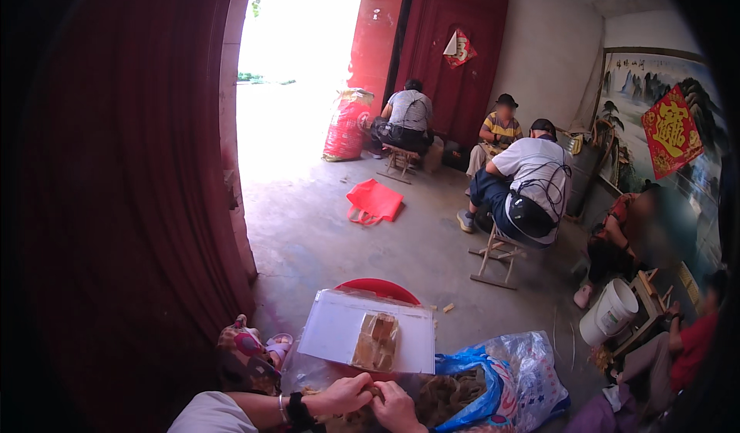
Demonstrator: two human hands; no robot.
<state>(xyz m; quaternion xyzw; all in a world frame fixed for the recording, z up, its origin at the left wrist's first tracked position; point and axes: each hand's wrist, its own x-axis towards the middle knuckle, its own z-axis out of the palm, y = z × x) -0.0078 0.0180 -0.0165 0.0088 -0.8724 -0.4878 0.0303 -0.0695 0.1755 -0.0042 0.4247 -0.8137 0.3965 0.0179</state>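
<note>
My left hand [347, 394] and my right hand [395, 408] meet at the lower middle, fingertips pinched together. Between them is a small brownish piece, mostly hidden by the fingers, and its kind I cannot make out. Just beyond them a white board [327, 333] lies tilted, with a tan wooden-looking block [378, 342] on it. The rim of a red round thing [383, 286] shows behind the board. Beside my right hand, a blue and white plastic bag [505, 383] lies open around many brownish strips or pieces [445, 396]; more of them lie below my hands.
Several people sit around the room, two of them on folding stools [501, 256]. A red shopping bag [374, 202] lies on the concrete floor [432, 240]. A full red sack [348, 124] stands by the doorway. At the right is a white bucket [609, 313]; a dark red door [131, 163] rises at left.
</note>
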